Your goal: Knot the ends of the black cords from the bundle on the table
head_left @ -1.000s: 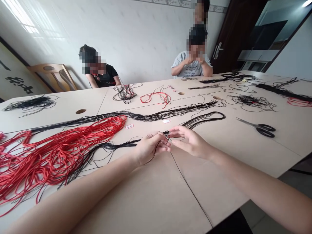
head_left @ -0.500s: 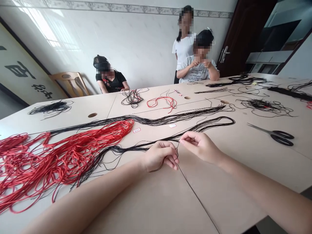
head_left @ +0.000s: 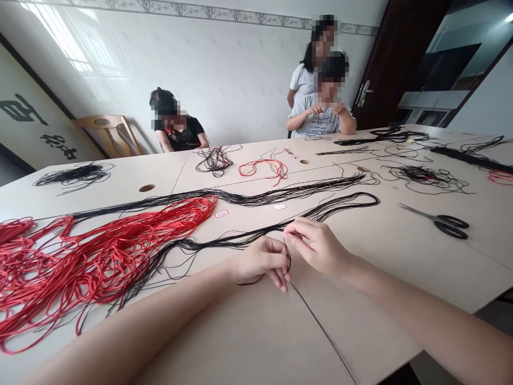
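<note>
Pinching thin black cords [head_left: 240,243] in right hand [head_left: 318,247] fingertips, now drawn in just beside curled left hand [head_left: 260,262] gripping same strands, cords trailing off both sides of hands along bench [head_left: 248,342].

Cord bundles [head_left: 100,262] lie left on table [head_left: 240,337], scissors [head_left: 435,224] right. Beyond far table edge: seated person [head_left: 180,133] left, second seated person [head_left: 320,120] right, standing person [head_left: 304,80] behind that one. Wooden chair [head_left: 108,133] far left, by wall [head_left: 240,69]; door [head_left: 395,64] far right.
</note>
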### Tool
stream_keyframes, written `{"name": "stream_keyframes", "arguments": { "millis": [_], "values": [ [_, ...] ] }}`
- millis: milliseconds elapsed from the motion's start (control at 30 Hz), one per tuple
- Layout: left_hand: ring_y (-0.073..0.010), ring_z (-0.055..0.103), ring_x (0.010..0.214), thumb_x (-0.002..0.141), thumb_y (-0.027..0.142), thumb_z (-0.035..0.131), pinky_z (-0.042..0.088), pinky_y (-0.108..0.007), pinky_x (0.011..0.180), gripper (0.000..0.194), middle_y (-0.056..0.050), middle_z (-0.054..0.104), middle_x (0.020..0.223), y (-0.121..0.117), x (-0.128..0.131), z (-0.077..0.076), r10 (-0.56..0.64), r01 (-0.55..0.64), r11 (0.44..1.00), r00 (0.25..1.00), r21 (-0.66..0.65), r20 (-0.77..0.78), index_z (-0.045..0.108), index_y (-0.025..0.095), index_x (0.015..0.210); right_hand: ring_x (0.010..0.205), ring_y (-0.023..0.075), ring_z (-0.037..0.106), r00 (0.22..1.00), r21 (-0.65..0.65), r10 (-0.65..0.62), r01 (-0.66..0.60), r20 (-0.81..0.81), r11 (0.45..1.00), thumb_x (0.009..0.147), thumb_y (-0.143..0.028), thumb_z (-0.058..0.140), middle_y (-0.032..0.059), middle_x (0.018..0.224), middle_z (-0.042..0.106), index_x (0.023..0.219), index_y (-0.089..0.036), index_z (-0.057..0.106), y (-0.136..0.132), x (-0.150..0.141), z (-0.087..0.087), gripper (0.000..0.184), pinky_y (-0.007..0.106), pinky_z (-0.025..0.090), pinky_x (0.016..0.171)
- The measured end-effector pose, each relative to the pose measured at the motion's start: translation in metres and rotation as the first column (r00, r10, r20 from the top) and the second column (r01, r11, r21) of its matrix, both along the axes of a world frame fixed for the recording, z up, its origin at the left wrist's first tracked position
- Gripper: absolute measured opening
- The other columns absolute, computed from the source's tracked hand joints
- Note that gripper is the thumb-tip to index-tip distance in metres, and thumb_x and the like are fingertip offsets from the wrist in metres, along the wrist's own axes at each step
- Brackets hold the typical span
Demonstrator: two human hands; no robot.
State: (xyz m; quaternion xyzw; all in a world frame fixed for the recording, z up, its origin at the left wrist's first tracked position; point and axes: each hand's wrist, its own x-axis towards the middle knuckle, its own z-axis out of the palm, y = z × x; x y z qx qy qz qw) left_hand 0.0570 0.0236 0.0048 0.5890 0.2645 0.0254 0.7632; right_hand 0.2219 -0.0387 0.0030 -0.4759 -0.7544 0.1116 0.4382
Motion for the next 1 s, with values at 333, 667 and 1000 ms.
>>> {"name": "stream_keyframes", "arguments": {
  "millis": [333,667,1000],
  "values": [
    [-0.0148,0.066,0.050,0.066,0.012,0.056,0.050,-0.020,0.046,0.007,-0.002,0.065,0.059,-0.005,0.000,0.005,-0.070,0.076,0.991,0.996,0.113,-0.056,0.052,0.013,0.060,0.067,0.0131,0.051,0.999,0.023,-0.034,0.035,-0.015,0.999,0.086,-0.013,0.045,0.0020,0.073,0.056,0.079,-0.019,0.054,0.001,-0.001,0.001,0.012,0.025,0.041,0.061],
    [-0.0107,0.062,0.048,0.064,0.009,0.054,0.050,-0.020,0.048,0.008,0.001,0.062,0.055,-0.007,0.000,0.006,-0.187,0.207,0.955,0.976,0.212,-0.111,0.056,0.013,0.057,0.067,0.0132,0.050,0.998,0.099,-0.064,0.063,0.002,0.993,0.087,-0.014,0.043,0.0019,0.073,0.054,0.081,-0.019,0.052,-0.001,-0.005,0.002,0.012,0.026,0.041,0.063],
    [-0.0077,0.054,0.042,0.067,0.014,0.055,0.027,-0.017,0.035,0.010,-0.002,0.064,0.061,-0.002,0.003,0.006,-0.094,0.093,0.985,0.996,0.146,0.002,0.054,0.012,0.058,0.074,0.0146,0.053,0.979,0.193,-0.204,0.195,0.028,0.962,0.085,-0.017,0.049,0.0034,0.081,0.056,0.086,-0.019,0.054,0.005,0.008,0.001,0.005,0.028,0.045,0.068]
  ]
}}
